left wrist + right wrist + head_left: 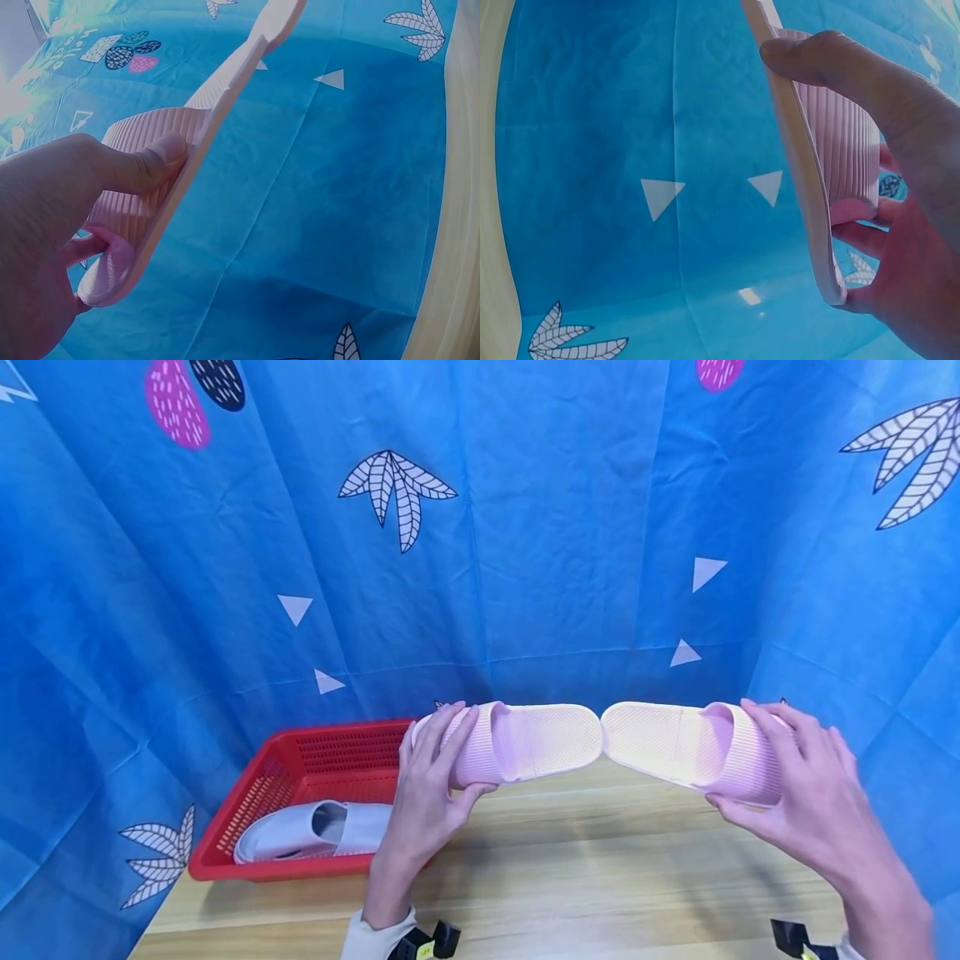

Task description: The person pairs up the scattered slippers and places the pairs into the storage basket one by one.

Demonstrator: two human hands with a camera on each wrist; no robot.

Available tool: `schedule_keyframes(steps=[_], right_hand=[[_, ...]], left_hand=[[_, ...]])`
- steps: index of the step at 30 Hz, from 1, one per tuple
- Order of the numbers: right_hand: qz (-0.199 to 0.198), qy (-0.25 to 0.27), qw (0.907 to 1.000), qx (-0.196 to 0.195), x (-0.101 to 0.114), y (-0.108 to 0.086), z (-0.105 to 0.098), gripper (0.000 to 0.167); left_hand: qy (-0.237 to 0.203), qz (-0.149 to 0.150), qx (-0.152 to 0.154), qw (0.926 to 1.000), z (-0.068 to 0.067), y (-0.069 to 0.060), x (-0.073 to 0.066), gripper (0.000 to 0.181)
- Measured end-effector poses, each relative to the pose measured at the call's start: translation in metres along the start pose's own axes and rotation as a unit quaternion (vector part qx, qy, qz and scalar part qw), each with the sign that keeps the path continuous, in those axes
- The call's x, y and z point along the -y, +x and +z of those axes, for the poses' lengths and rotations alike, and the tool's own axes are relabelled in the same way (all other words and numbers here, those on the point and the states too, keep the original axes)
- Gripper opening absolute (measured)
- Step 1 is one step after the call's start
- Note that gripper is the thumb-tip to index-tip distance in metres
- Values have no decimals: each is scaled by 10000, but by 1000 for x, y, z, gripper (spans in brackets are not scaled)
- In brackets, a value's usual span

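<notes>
Two pink ribbed slide slippers are held up above the wooden table, their heel ends meeting or nearly meeting in the middle of the head view. My left hand (429,785) grips the left slipper (543,739) by its toe end, thumb on the strap and fingers over the far side. The right slipper (656,739) is gripped the same way by my right hand (813,785). In the left wrist view the thumb presses the ribbed strap (135,135). The right wrist view shows the thumb on the sole's edge (799,142) and fingers at the toe.
A red plastic basket (206,847) stands on the left of the wooden table (570,877), with grey slippers (292,827) lying in it. My left forearm passes over the basket's right side. A blue patterned curtain (555,527) hangs behind and at both sides.
</notes>
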State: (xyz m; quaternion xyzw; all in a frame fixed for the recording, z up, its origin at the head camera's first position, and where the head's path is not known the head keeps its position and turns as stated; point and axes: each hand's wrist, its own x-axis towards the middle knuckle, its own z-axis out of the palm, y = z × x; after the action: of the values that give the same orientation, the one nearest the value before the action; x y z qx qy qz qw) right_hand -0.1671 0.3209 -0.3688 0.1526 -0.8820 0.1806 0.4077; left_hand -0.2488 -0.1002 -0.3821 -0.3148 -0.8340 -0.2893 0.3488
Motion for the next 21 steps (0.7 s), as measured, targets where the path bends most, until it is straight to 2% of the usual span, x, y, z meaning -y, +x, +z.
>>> schedule_keyframes(steps=[11,21], right_hand=[[-31,-33,9999,125,7,0,0,110],[-281,-75,9995,74,12,2,2,108]], left_hand=[[32,-23,132,9999,2,-1,-2,109],[56,31,218,9997,6,0,-6,109]])
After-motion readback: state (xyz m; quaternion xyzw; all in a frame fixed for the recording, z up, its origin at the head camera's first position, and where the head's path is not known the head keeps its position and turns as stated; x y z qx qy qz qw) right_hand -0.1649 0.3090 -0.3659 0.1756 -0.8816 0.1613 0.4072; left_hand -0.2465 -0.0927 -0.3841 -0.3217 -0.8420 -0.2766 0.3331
